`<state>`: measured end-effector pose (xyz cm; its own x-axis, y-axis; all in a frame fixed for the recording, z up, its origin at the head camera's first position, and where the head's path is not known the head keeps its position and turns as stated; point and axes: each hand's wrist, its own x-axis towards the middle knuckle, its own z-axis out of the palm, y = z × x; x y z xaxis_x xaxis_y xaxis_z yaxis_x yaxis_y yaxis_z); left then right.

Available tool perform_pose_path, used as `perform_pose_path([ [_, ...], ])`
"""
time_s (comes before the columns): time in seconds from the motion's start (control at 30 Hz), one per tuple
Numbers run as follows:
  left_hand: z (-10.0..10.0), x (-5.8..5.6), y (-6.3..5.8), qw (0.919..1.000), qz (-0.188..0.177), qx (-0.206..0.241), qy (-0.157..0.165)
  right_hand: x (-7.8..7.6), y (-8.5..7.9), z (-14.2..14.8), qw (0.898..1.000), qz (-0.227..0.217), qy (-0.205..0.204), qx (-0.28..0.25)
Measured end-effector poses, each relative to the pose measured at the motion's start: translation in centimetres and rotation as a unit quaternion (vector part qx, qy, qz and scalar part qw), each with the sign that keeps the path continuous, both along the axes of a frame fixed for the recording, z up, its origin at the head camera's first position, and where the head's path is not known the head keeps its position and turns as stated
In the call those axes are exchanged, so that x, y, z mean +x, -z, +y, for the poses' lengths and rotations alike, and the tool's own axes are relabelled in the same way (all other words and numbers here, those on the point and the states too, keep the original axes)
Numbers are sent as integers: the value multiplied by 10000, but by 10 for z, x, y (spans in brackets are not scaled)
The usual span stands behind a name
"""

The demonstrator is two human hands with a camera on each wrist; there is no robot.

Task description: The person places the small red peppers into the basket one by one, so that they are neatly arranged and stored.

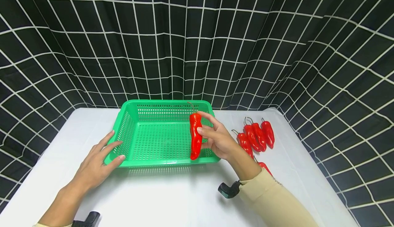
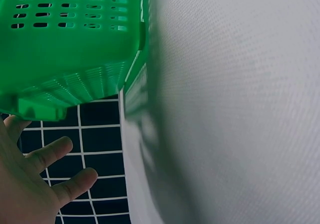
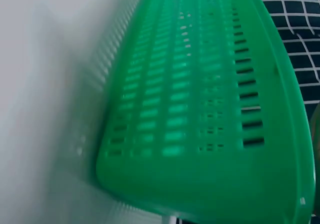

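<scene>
My right hand (image 1: 220,139) pinches a glossy red pepper (image 1: 195,138) between thumb and fingers, its thin stem up and its tip down. It holds the pepper over the right end of a green slotted plastic basket (image 1: 166,162). At the basket's left rim is my left hand (image 1: 94,165), fingers spread and lightly bent, fingertips right at the edge. The left wrist view shows those spread fingers (image 2: 75,186) beside the basket's outer wall (image 2: 70,49). In the right wrist view the basket's slotted side (image 3: 220,189) fills the middle, and the pepper is not seen.
Several more red peppers (image 1: 267,133) lie on the white table (image 1: 160,199) right of the basket, one partly behind my right forearm. A dark curtain with a white grid (image 1: 197,49) stands behind and at both sides.
</scene>
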<state>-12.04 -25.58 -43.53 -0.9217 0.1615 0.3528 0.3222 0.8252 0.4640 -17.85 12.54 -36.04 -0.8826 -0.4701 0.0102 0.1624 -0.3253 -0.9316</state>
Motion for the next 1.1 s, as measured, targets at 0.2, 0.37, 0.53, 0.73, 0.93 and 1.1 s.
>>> perform_pose_path([
  [0.2, 0, 0, 0, 10000, -34, 2, -10, -3, 4, -15, 10000, -17, -14, 63],
  [0.37, 1, 0, 0, 10000, -21, 4, -12, -4, 7, -27, 9998, -124, 68, 101],
  [0.53, 1, 0, 0, 10000, -60, -9, -44, -6, 10, -40, 9996, -162, 81, 204],
  [0.73, 2, 0, 0, 10000, -71, -12, -59, -7, 12, -53, 9990, -235, 89, 361],
  [0.93, 2, 0, -1, 10000, -67, -9, -55, -10, 14, -69, 9984, -246, 95, 496],
  [1.1, 2, 0, -2, 9999, -100, 33, -55, -13, 15, -81, 9978, -301, 150, 578],
])
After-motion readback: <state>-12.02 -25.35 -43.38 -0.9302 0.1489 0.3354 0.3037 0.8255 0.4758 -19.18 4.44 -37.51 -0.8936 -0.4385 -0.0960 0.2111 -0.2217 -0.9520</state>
